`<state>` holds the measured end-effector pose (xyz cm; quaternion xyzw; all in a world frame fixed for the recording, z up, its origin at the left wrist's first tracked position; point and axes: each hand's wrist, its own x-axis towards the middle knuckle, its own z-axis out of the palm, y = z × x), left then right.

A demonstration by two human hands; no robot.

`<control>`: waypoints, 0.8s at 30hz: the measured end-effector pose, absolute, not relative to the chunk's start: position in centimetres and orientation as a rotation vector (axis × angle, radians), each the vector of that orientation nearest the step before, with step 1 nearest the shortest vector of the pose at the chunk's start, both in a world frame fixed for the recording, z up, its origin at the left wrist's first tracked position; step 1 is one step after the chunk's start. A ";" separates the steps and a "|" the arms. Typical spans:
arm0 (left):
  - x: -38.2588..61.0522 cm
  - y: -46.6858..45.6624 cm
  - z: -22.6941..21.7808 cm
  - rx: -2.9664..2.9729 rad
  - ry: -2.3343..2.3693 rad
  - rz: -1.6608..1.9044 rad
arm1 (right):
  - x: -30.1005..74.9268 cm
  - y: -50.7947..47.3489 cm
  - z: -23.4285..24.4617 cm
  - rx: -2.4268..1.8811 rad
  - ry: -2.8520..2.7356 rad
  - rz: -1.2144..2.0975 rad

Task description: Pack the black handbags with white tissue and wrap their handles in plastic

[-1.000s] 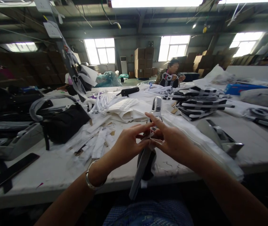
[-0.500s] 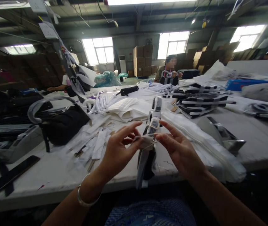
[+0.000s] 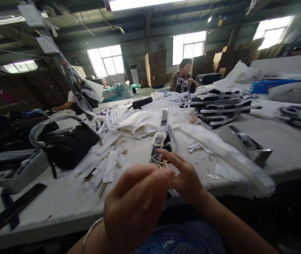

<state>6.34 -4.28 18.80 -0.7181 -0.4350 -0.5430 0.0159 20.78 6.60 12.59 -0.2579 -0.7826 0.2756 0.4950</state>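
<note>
Compared with half a second ago, the left hand (image 3: 137,201) is much nearer the camera and blurred, and the right hand (image 3: 186,174) sits further in toward the middle. Left one's curled nearly into a fist with its back to us, so can't tell if it's gripping anything. Right one's loosely half open, index finger out over the wrapped strap (image 3: 154,153); thumb side's partly hidden, so no clue whether it's really pinching the small pale tag (image 3: 164,164) by its fingertips.

That strap runs away from the hands, probably laid lengthwise so the buckle (image 3: 158,139) stays just past the fingers and easy to get at. It's dark, shiny under clear-looking film, with whitish wrapping on the buckle's frame and a thin white string (image 3: 154,161) near the tag. Lower end's blocked by the left hand.

Left of the hands: white paper scraps (image 3: 112,165), then a black bag (image 3: 72,146). Right: long white sheeting (image 3: 219,155), then a grey dispenser (image 3: 232,141), likely parked there for quick reach. Striped pieces (image 3: 224,109) are piled beyond the right hand; further out, a co-worker (image 3: 183,76) faces us across the table (image 3: 68,201).
</note>
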 end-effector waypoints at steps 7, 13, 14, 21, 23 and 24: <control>5.0 -7.2 11.3 -2.452 -1.544 -1.713 | 22.5 6.9 12.4 -0.588 -1.904 0.848; 3.5 -5.5 9.4 -1.946 -1.941 -2.378 | 25.8 8.1 7.8 -0.970 -1.487 0.945; 4.0 -4.6 8.9 -1.937 -1.976 -2.402 | 25.9 8.3 6.5 -1.040 -1.474 0.959; 8.6 0.4 3.6 -1.718 -2.548 -2.236 | 24.1 8.2 0.1 -1.057 -1.341 1.356; 8.2 1.0 2.8 -1.665 -2.571 -2.202 | 23.7 8.2 0.1 -1.012 -1.227 1.502; 7.5 1.1 2.6 -1.653 -2.577 -2.185 | 23.5 8.3 0.4 -0.997 -1.143 1.565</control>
